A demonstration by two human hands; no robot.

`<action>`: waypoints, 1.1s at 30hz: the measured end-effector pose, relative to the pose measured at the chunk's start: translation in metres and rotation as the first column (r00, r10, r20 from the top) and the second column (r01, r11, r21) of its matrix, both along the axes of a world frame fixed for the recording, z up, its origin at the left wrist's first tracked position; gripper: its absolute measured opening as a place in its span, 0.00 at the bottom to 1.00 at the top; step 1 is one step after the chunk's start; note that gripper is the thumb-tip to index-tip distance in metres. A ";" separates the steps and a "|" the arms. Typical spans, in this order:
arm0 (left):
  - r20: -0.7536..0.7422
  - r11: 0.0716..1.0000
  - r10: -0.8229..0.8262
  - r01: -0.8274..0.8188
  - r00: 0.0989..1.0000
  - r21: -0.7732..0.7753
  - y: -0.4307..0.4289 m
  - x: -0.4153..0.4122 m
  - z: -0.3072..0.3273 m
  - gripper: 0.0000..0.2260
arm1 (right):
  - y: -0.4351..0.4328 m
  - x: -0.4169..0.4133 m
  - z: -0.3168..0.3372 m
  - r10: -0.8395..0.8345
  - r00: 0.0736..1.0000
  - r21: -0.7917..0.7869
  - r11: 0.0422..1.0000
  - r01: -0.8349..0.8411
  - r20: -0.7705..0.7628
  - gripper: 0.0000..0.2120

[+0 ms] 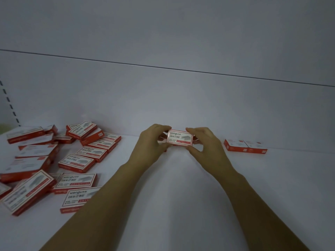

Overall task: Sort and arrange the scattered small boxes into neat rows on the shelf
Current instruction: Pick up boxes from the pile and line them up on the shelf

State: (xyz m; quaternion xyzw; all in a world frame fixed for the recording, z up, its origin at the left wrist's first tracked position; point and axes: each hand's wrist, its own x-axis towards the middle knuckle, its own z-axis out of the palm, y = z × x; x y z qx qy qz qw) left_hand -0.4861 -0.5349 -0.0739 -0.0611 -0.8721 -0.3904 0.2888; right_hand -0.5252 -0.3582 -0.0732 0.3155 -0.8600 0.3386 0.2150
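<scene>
One flat rectangular carton (180, 138) pinched by left hand (154, 142) and right hand (204, 145) | glossy red-white boxes (76, 163) scattered | white shelf (181, 196)

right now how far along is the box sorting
Early. Done: a pair of boxes sits side by side at the back right. In hand: the left hand and right hand grip one box at the back middle. Left to do: the pile on the left lies scattered, boxes overlapping.
</scene>
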 end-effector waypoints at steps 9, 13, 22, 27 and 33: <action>0.214 0.955 0.266 -0.227 0.940 -0.192 -0.009 -0.002 -0.005 0.20 | 0.005 -0.010 -0.006 -0.071 0.978 0.192 0.981 0.032 0.199 0.21; 0.282 0.928 0.351 -0.291 0.893 -0.233 -0.014 -0.002 -0.007 0.16 | 0.002 -0.010 -0.008 -0.104 0.963 0.216 0.975 0.050 0.247 0.20; 0.302 0.914 0.395 -0.338 0.868 -0.224 -0.016 -0.002 -0.009 0.11 | -0.014 -0.015 -0.019 -0.183 0.957 0.153 0.977 0.151 0.225 0.16; 0.313 0.918 0.389 -0.334 0.867 -0.215 -0.017 -0.004 -0.009 0.11 | -0.018 -0.016 -0.024 -0.193 0.966 0.193 0.968 0.160 0.171 0.15; 0.323 0.918 0.385 -0.322 0.864 -0.233 -0.014 -0.004 -0.011 0.10 | -0.020 -0.014 -0.024 -0.175 0.972 0.262 0.956 0.131 0.156 0.15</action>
